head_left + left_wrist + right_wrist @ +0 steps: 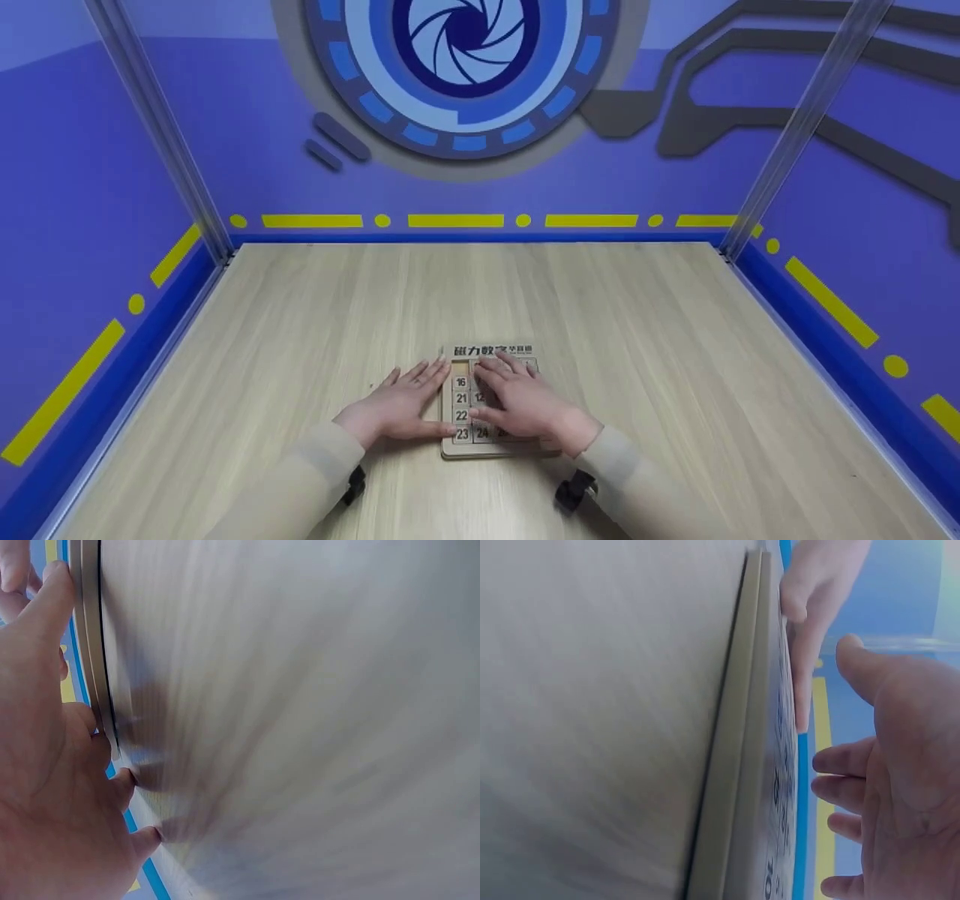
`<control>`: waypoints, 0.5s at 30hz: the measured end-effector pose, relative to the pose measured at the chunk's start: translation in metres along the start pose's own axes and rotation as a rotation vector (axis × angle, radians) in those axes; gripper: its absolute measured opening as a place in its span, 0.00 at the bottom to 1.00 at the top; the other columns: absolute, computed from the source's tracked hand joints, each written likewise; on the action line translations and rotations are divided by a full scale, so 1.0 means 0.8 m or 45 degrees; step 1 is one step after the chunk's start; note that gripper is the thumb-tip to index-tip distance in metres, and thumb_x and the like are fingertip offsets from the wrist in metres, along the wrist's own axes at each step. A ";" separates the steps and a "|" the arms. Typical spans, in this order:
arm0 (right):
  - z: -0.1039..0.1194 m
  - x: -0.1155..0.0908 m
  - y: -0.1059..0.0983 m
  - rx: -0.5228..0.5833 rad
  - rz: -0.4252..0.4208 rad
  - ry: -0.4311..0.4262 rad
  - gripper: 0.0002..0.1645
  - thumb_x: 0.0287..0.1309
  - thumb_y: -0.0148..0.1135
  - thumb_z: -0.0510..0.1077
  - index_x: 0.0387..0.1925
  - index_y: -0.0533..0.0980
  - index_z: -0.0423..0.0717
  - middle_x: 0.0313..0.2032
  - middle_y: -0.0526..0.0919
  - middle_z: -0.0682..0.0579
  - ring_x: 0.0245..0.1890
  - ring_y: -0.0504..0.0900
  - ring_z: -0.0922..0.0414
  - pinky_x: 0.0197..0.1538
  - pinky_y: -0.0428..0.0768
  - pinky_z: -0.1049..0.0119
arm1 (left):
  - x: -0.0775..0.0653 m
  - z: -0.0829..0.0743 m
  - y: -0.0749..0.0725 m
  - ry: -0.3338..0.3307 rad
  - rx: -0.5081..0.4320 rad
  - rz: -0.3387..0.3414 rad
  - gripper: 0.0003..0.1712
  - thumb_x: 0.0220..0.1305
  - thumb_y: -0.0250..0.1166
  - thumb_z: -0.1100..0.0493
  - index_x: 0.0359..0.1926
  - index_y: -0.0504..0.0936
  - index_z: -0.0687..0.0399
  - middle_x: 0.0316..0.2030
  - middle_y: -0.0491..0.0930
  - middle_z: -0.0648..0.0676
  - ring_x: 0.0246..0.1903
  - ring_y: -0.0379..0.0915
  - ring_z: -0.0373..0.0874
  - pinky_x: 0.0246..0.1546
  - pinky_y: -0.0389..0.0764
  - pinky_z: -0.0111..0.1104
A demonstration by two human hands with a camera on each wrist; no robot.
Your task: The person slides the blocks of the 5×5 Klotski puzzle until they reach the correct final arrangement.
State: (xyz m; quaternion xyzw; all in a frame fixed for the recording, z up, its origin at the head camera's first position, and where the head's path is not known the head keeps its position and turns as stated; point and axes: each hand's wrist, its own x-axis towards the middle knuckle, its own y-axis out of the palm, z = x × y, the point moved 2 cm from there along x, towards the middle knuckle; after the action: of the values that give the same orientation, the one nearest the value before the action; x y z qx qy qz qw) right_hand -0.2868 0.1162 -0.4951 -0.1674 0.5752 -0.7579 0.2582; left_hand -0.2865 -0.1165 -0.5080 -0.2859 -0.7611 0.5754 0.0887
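A wooden number sliding puzzle (499,451) lies flat on the table, with Chinese lettering along its top rim. Numbered tiles (461,398) such as 16, 21, 22 and 23 show down its left column; a bare slot (460,367) is at the top left corner. My left hand (405,409) is spread beside the puzzle, thumb and index finger at its left edge, other fingertips on the table in the left wrist view. My right hand (529,401) is over the tiles, fingers extended, hiding many of them. In the right wrist view its fingers (844,761) appear raised above the board.
The pale wood-grain table (480,292) reaches to a blue back wall (247,112) and blue side panels with yellow markings. Transparent corner posts (802,127) rise at the back corners. A black strap (576,491) is at the right wrist.
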 end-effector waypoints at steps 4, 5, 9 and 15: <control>-0.006 0.006 0.001 0.018 0.000 0.021 0.49 0.69 0.53 0.71 0.78 0.60 0.45 0.80 0.59 0.47 0.82 0.50 0.40 0.77 0.55 0.29 | 0.000 0.001 0.001 -0.004 0.000 -0.003 0.63 0.63 0.54 0.20 0.83 0.42 0.50 0.84 0.40 0.51 0.83 0.40 0.57 0.80 0.44 0.62; -0.008 0.007 0.002 0.021 0.006 0.024 0.50 0.69 0.52 0.72 0.78 0.60 0.45 0.80 0.59 0.47 0.82 0.49 0.40 0.77 0.55 0.29 | 0.000 0.001 0.001 -0.007 0.001 -0.001 0.63 0.63 0.54 0.19 0.83 0.42 0.49 0.84 0.40 0.51 0.83 0.40 0.57 0.80 0.44 0.62; -0.010 0.009 0.003 0.028 0.020 0.029 0.50 0.69 0.52 0.73 0.78 0.61 0.46 0.80 0.60 0.47 0.82 0.49 0.40 0.78 0.54 0.29 | 0.000 0.001 0.001 -0.012 -0.001 0.005 0.63 0.63 0.54 0.19 0.83 0.42 0.49 0.84 0.40 0.51 0.83 0.39 0.57 0.81 0.43 0.62; -0.009 0.010 0.003 0.024 0.015 0.033 0.49 0.69 0.52 0.73 0.77 0.63 0.46 0.80 0.60 0.47 0.82 0.49 0.40 0.78 0.54 0.30 | 0.000 0.001 0.001 -0.010 0.006 0.013 0.62 0.63 0.53 0.19 0.83 0.42 0.49 0.84 0.40 0.52 0.83 0.40 0.58 0.81 0.43 0.61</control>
State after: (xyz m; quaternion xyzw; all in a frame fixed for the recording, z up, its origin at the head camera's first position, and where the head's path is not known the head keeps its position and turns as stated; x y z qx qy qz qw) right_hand -0.2967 0.1172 -0.4998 -0.1516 0.5723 -0.7640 0.2567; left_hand -0.2869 -0.1170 -0.5088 -0.2873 -0.7587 0.5787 0.0834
